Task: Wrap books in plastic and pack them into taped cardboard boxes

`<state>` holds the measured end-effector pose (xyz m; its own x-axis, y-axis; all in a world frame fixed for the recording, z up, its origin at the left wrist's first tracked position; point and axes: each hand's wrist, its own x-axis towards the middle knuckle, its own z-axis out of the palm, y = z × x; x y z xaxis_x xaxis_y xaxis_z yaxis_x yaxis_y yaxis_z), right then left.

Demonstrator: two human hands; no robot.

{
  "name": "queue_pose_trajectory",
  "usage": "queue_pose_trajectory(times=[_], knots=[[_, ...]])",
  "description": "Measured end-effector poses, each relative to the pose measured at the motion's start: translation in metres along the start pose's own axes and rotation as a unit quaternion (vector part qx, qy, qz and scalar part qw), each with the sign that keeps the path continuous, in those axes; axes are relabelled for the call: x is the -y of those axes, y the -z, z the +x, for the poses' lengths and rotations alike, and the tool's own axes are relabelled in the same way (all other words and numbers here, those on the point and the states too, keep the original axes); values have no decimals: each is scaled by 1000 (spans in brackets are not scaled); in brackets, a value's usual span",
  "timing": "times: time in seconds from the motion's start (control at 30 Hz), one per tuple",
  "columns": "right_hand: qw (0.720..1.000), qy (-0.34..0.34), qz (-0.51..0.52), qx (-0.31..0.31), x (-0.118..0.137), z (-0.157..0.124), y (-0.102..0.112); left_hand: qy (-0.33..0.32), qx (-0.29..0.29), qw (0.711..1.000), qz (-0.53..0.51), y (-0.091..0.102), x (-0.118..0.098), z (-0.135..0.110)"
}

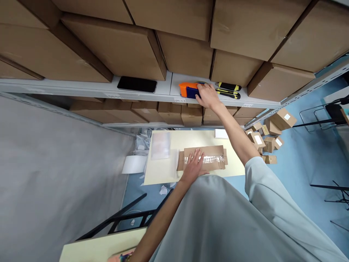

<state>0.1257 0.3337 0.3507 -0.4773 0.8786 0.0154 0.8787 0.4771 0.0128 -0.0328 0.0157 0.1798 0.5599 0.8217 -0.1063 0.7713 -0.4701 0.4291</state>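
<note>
My left hand [193, 165] lies flat with its fingers spread on a folded cardboard box [214, 160], which has shiny clear tape along it. The box rests on a pale yellow table [152, 176] below the shelf. Up on the grey shelf, my right hand [208, 95] closes around the end of an orange and dark blue tape dispenser [188, 90]; part of it is hidden under the fingers. Just right of that hand are yellow and black cutters [229, 91]. Farther left on the shelf sits a black phone [137, 84].
Cardboard boxes [185, 51] fill the shelf behind the tools. On the table are clear plastic bags [160, 145] and a white stack [220, 134]. Small boxes [269, 143] are piled on the floor at right. A black metal frame [117, 218] stands lower left, near a grey wall [54, 163].
</note>
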Motion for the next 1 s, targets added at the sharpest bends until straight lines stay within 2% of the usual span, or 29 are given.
queue_pose_trajectory(times=[0.17,0.3,0.37,0.43,0.5,0.57,0.67,0.73,0.83,0.9,1.0], knots=[[994,-24,81,-73,-2,9,-26,15,-95,995,10,27,0,14],[982,-35,122,-136,-6,6,-28,15,-104,994,5,31,0,23],[976,-38,139,-161,-7,-12,-25,17,-104,994,-2,30,0,23],[968,-41,164,-186,-3,-50,-28,21,-108,994,-12,27,1,22],[960,-56,194,-194,7,-106,-42,26,-113,993,-25,23,2,19],[957,-89,224,-164,24,-173,-69,30,-109,993,-41,16,0,18],[944,-171,272,-79,54,-269,-122,18,-75,995,-60,2,-10,21],[915,-263,304,-44,69,-313,-156,-7,-35,997,-61,-9,-21,26],[840,-374,393,-21,79,-345,-194,-52,28,997,-49,-24,-35,35],[780,-395,484,-13,79,-349,-211,-63,55,996,-37,-32,-41,40],[710,-370,599,-3,75,-348,-225,-56,68,996,-26,-42,-44,45]])
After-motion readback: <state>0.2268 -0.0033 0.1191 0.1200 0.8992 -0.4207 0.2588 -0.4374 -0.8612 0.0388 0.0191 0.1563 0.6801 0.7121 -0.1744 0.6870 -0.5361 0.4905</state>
